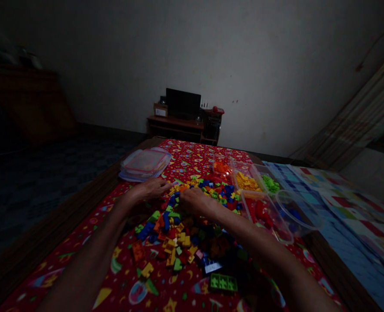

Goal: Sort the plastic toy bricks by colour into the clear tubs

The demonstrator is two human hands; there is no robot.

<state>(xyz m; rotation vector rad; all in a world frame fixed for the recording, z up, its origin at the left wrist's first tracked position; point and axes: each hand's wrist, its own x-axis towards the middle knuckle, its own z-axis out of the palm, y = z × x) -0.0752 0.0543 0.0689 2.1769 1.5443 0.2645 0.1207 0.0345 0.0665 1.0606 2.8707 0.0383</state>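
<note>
A pile of mixed toy building bricks (182,238) in yellow, blue, green, orange and red spreads over the middle of a red patterned cloth. At the pile's left edge is my left hand (154,188), its fingers stretched towards some yellow and orange bricks, with nothing visible in them. My right hand (193,200) reaches into the pile's centre with fingers curled downwards. Whatever it may hold is hidden behind the knuckles. Clear plastic containers stand on the right, holding orange bricks (222,168), yellow bricks (246,182), green bricks (270,184), red bricks (263,212) and blue bricks (294,213).
Stacked plastic lids (146,164) lie at the cloth's left edge. Near me, a green brick plate (223,282) rests on the cloth (166,294). A blue bed cover (347,247) borders the right side. Beyond the table, a monitor (183,103) stands on a desk.
</note>
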